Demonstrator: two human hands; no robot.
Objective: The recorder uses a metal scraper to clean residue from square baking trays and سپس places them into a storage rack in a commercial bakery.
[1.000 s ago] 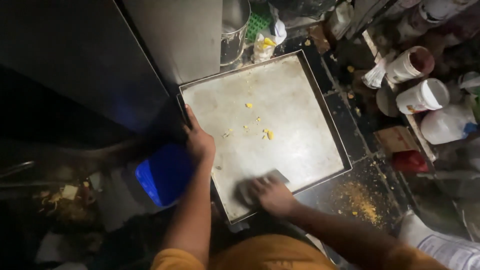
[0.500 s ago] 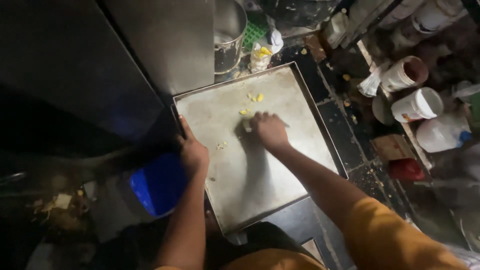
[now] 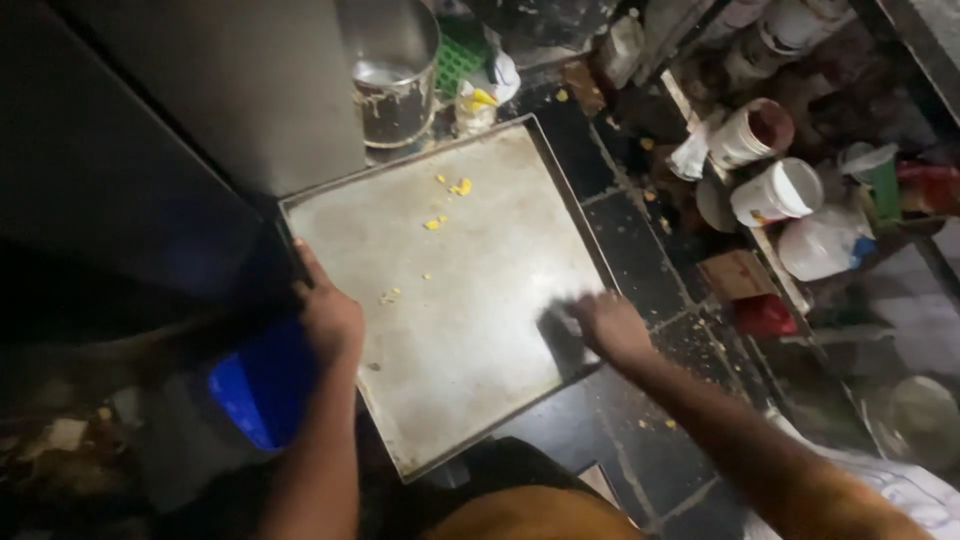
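Now one left hand (image 3: pixel 328 318) grips the edge of one tray (image 3: pixel 470 300), one right hand (image 3: pixel 608 325) presses one cloth (image 3: pixel 562 338), several yellow crumbs (image 3: pixel 460 187) lie on it

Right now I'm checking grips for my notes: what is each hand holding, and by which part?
The left hand grips the metal tray by its left rim. The right hand presses on the tray near its right edge; whether it holds something is too blurred to tell.

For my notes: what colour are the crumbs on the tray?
Yellow crumbs on the grey tray; head view.
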